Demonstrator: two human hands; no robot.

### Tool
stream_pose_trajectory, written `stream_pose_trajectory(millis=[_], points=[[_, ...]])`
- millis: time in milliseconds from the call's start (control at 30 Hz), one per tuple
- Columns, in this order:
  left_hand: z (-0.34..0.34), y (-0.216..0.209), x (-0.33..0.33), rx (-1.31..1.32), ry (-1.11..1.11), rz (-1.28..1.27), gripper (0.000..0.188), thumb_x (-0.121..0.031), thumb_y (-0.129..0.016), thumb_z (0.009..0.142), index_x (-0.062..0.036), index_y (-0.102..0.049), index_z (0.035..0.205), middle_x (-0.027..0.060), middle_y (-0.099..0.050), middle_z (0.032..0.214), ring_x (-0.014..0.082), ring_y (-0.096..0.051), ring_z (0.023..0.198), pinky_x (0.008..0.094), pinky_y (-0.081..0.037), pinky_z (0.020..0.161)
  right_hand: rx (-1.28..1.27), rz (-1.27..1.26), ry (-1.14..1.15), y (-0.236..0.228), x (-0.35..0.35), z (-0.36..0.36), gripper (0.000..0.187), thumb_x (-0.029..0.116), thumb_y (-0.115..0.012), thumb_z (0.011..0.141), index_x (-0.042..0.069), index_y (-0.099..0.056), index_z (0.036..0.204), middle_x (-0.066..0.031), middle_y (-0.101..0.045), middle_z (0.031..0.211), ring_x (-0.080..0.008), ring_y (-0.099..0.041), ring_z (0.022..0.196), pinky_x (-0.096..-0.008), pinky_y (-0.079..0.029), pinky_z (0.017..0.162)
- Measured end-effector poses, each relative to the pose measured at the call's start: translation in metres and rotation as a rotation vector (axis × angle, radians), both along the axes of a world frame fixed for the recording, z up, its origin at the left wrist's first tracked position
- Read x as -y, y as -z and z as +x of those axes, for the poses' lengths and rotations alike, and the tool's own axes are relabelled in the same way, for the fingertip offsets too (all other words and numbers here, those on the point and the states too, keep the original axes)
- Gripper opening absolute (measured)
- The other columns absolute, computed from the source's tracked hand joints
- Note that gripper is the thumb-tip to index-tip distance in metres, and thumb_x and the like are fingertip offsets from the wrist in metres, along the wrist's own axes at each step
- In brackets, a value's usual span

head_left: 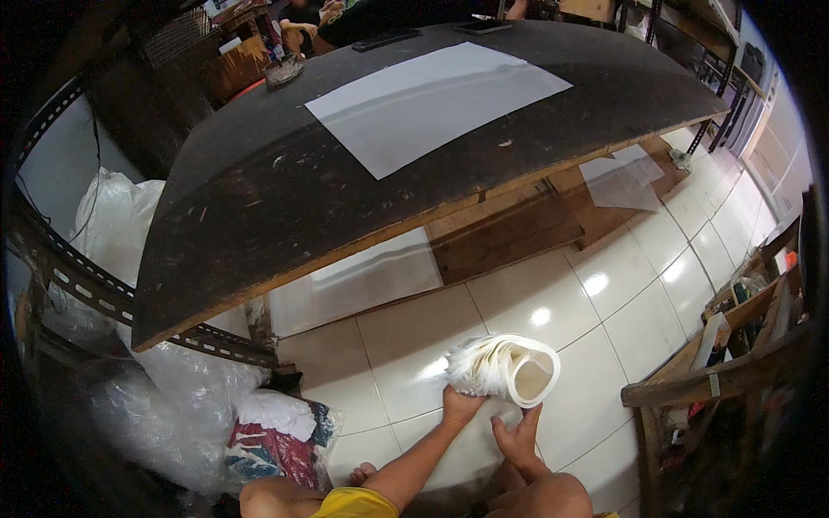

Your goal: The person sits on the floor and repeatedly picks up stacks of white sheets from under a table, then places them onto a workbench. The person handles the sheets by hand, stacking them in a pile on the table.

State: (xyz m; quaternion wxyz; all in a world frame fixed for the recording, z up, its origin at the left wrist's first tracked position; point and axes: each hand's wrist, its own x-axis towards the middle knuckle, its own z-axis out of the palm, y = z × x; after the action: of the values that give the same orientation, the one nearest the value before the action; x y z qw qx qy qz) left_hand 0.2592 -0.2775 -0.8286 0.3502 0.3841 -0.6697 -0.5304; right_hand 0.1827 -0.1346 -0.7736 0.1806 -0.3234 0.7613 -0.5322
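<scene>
A thick roll of white sheets (492, 367) is held low over the tiled floor, in front of my legs. Its right end curls round a hollow middle, while the left end fans out in loose, crumpled-looking edges. My left hand (462, 406) is closed on the roll's lower left side. Underneath the right end, my right hand (520, 439) holds the rim with its fingers, the thumb standing apart. A large white sheet (432, 108) lies flat on the dark table (233, 194) ahead of me.
Clear plastic bags (164, 406) and a plastic-wrapped bundle of red and teal cloth (276, 445) fill the left side. A wooden rack (734, 371) stands at right. White sheets (371, 281) lie on boards beneath the table. A person (300, 22) sits beyond its far edge.
</scene>
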Motion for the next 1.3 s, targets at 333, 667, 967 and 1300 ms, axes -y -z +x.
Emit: stream_pose_trajectory(millis=[333, 667, 967, 1300], points=[[-0.005, -0.007, -0.025, -0.081, 0.028, -0.051, 0.049, -0.021, -0.084, 0.073, -0.0005, -0.065, 0.113, 0.0161, -0.071, 0.108, 0.0264, -0.069, 0.101, 0.036, -0.054, 0.085, 0.101, -0.135, 0.058, 0.02, 0.02, -0.003, 0.05, 0.002, -0.069, 0.081, -0.005, -0.051, 0.127, -0.0168, -0.059, 0.121, -0.027, -0.057, 0.112, -0.0379, -0.042, 0.1], [-0.006, -0.001, -0.027, -0.086, 0.012, 0.175, 0.053, -0.022, -0.084, 0.073, 0.0017, -0.061, 0.115, 0.0172, -0.071, 0.107, 0.026, -0.069, 0.099, 0.0359, -0.053, 0.084, 0.084, -0.112, 0.215, 0.042, 0.028, -0.019, 0.022, 0.005, -0.061, 0.092, -0.005, -0.062, 0.111, -0.0115, -0.068, 0.104, -0.0202, -0.064, 0.095, -0.0346, -0.049, 0.086], [0.023, -0.094, -0.001, 0.061, -0.222, 0.449, 0.049, -0.021, -0.076, 0.075, 0.0016, -0.061, 0.116, 0.0149, -0.07, 0.107, 0.0262, -0.067, 0.098, 0.0366, -0.051, 0.087, -0.251, 0.149, 0.017, -0.156, 0.037, -0.083, 0.022, 0.004, -0.056, 0.086, 0.0, -0.062, 0.107, -0.0194, -0.067, 0.086, -0.0351, -0.067, 0.076, -0.0405, -0.052, 0.07], [0.137, -0.312, -0.057, 0.08, -0.42, 1.01, 0.079, -0.015, -0.078, 0.072, 0.0034, -0.041, 0.14, 0.0194, -0.05, 0.139, 0.0325, -0.051, 0.124, 0.0389, -0.041, 0.105, -0.292, 0.446, -0.234, -0.365, 0.058, 0.004, 0.023, 0.008, -0.062, 0.083, 0.01, -0.065, 0.106, -0.019, -0.068, 0.089, -0.0382, -0.067, 0.082, -0.0435, -0.054, 0.073]])
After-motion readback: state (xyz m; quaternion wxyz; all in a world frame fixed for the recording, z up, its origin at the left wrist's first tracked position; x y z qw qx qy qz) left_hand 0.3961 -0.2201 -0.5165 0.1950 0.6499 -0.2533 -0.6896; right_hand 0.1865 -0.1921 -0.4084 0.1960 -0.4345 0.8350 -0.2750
